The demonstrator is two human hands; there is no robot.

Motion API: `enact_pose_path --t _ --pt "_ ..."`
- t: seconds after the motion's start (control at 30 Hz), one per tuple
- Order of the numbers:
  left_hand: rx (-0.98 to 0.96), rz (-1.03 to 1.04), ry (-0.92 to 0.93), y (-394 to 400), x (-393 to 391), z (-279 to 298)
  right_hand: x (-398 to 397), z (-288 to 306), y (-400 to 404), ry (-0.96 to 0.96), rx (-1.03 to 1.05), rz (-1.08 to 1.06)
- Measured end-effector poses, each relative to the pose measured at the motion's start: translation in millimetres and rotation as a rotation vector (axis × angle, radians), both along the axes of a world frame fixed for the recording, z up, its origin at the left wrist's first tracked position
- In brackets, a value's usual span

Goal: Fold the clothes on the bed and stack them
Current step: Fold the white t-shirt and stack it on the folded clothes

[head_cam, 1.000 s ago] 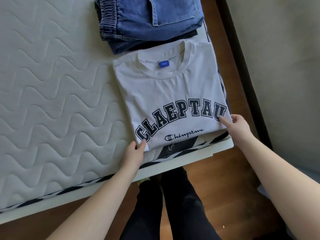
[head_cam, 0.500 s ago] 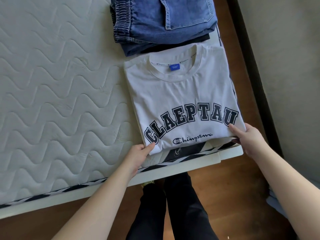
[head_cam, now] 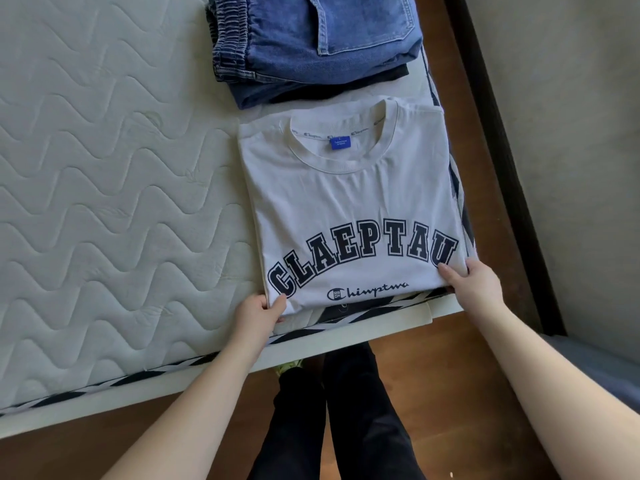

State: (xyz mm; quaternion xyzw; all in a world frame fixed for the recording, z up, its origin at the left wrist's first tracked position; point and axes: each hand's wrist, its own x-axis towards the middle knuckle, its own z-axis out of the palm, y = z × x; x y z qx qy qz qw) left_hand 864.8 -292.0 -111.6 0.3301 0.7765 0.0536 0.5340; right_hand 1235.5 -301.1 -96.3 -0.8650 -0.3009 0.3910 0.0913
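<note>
A: Now, log the tee (head_cam: 349, 209). Position?

B: Folded flat on the mattress (head_cam: 104, 188), at the corner toward 5 o'clock. Collar points to 12, print faces up. Near hem sits at the mattress edge, over the striped trim (head_cam: 346, 315).

A: Left hand (head_cam: 258, 315)?

B: At the tee's 7 o'clock corner. Thumb on top, fingers tucked beneath the hem: pinching the corner.

A: Right hand (head_cam: 476, 284)?

B: At the 5 o'clock corner. Thumb lies on the cloth by the last printed letter; fingers wrap the edge, gripping it.

A: Anything holding other items?

B: No containers seen. At 12 o'clock from the tee, just beside the collar, a stack: folded jeans (head_cam: 311, 39) on top, darker folded cloth (head_cam: 311, 90) under them. How many items lie below, cannot tell.

A: Surroundings?

B: White bed frame (head_cam: 363, 336), wood floor (head_cam: 433, 358) below, the person's dark trousers (head_cam: 346, 417) at 6.
</note>
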Motion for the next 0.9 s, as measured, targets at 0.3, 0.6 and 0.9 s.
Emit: enact_pose_path --t 0.3,0.6,0.9 --pt "0.877 -0.569 0.468 20 16 23 -44 19 24 -0.359 0.314 0.237" --pt "0.557 -1.318 0.544 67 74 -20 -88 -38 100 -0.337 0.122 0.728" --pt "0.428 -1.328 0.552 76 80 -26 -86 -40 105 -0.350 0.047 0.785"
